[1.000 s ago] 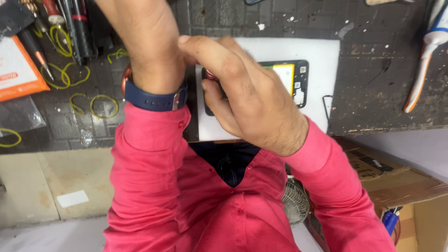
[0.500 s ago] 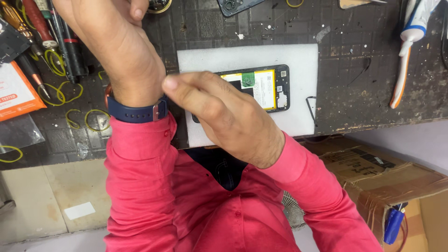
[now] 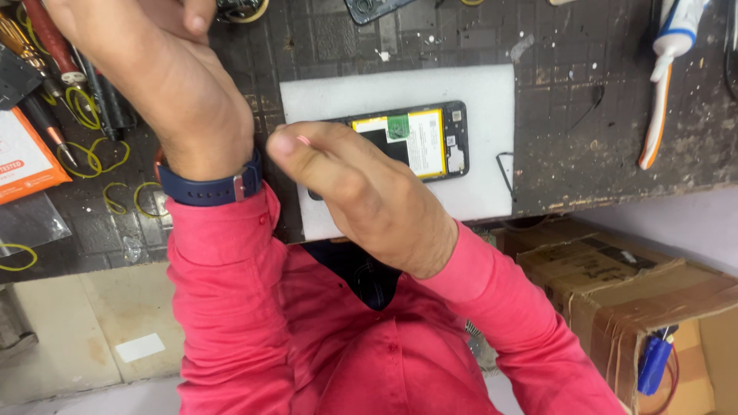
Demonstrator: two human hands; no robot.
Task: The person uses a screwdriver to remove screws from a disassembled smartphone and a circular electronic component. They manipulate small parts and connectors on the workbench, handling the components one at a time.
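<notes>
Dark, scuffed and flecked with white specks, the workbench (image 3: 584, 131) ran across the upper part of the head view, with a white foam mat (image 3: 477, 92) laid on it. An opened phone (image 3: 419, 142) with its back cover off lay flat on that mat, its yellow-edged battery and a green patch showing, the lower left part hidden behind the right hand (image 3: 361, 196). That hand was raised above the mat, fingers curled close together and pinching something small and reddish at the fingertips; what it was could not be made out. The left hand (image 3: 146, 69) was lifted beside it, up near the top left corner, its fingers mostly cut off by the frame edge, so whether it gripped anything could not be told. A dark blue watch (image 3: 211, 188) sat on the left wrist, just beside the right hand's fingertips. Yellow rubber bands (image 3: 115, 154) and screwdrivers (image 3: 50, 46) lay on the bench to the left, beside an orange packet (image 3: 23, 165). A white and orange tube (image 3: 669, 77) rested at the far right. Cardboard boxes (image 3: 630, 284) stood below the bench edge.
</notes>
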